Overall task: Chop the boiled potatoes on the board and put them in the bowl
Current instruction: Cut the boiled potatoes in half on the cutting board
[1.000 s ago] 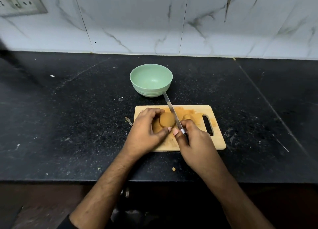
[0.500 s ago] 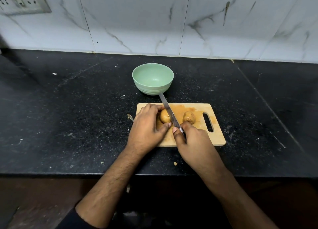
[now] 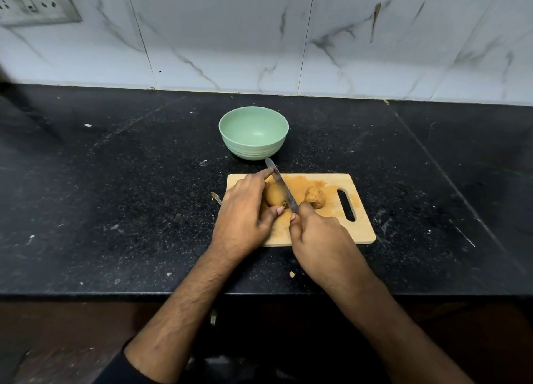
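Wooden chopping board carries two potatoes. Left hand grips the near potato to steady it; right hand grips the knife, blade across that potato, bowl beyond the board.

This is a home kitchen. A black stone counter holds a chopping board. Behind the counter is a white tile wall with a plug socket.

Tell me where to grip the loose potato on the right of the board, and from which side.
Judging by its pose, take the loose potato across its rounded middle from above, fingers on its near and far sides. It lies free on the board, and the knife and both hands sit to its left, so top and right are clear.
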A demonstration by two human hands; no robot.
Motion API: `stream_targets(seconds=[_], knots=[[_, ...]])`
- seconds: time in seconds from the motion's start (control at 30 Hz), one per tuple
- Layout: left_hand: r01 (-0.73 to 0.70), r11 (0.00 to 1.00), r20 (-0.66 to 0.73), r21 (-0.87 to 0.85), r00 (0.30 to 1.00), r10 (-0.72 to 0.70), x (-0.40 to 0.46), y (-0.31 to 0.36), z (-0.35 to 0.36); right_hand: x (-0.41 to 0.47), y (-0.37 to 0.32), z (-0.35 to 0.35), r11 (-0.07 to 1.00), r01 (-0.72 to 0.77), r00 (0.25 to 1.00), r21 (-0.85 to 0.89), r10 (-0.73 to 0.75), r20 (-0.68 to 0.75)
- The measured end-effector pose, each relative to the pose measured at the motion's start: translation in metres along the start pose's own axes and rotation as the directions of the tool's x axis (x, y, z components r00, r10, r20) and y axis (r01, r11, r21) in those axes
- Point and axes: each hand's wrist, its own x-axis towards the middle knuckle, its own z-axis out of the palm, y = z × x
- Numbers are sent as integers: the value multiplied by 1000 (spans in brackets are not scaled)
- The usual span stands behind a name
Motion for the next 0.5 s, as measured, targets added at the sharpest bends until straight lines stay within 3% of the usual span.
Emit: stream_targets(seconds=[0.1,0.5], knots=[[-20,998,17,66,1000,19,1,-1,2,1,-5,0,999,-14,1000,-35,13,-16],[5,998,58,62,998,-8,4,1,2,23,-20,-1,990,-20,1000,-140,19,-3]])
